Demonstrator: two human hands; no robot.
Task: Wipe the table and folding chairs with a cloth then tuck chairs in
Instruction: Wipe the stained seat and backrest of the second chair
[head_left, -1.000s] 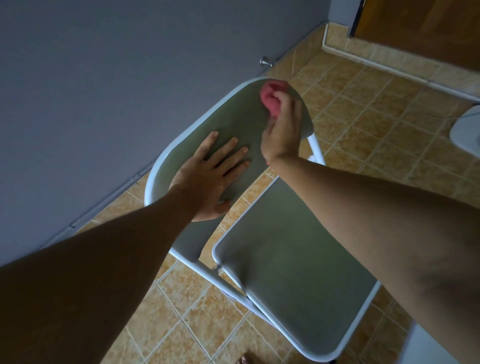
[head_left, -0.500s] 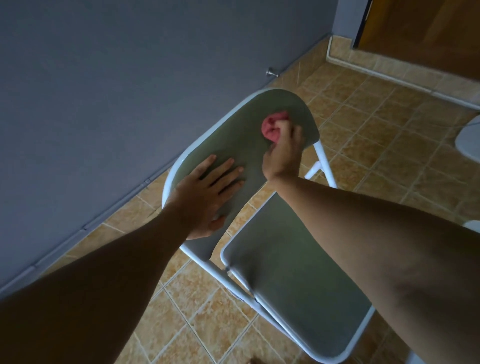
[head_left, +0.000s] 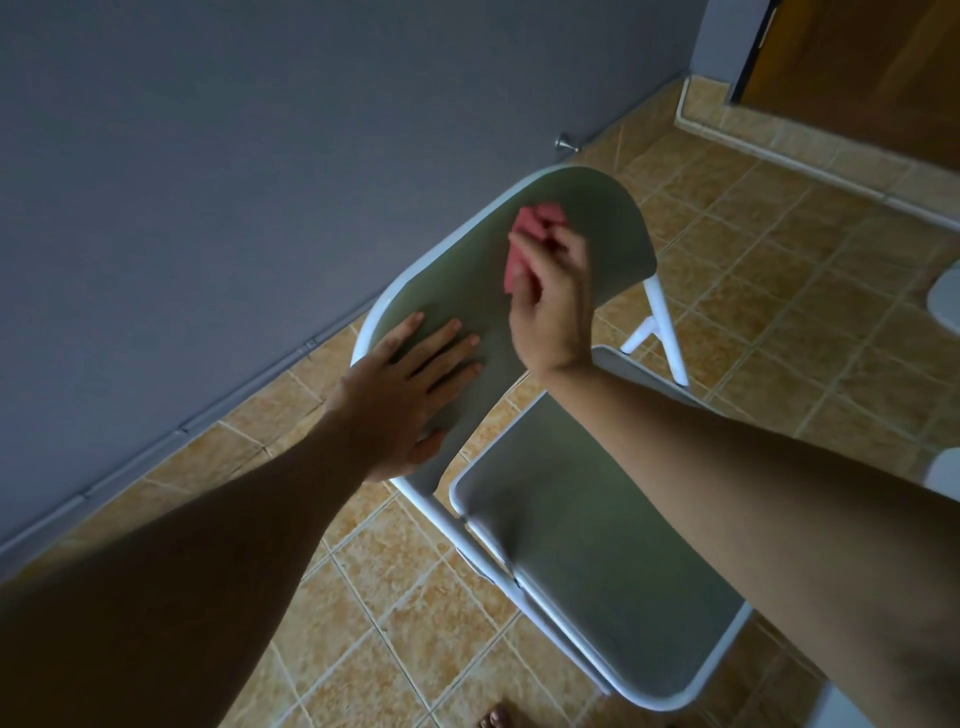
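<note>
The right hand (head_left: 553, 306) gripped the pink cloth (head_left: 535, 223) in curled fingers against the grey backrest (head_left: 608, 218) of the folding chair (head_left: 597, 571), the cloth showing at 11 o'clock of the knuckles, near the backrest's top edge. The left hand (head_left: 405, 384) lay at 8 o'clock from it, fingers straight and spread flat on the backrest. The chair stood on the tiled floor (head_left: 779, 270), with the grey wall (head_left: 260, 156) at its 10 o'clock.

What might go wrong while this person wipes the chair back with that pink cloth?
The left hand presses flat on the backrest, so the folding chair might slide on the tiled floor or fold. The right hand holds the cloth bunched up, so patches may get missed. Bare toes near the seat's front could get bumped.
</note>
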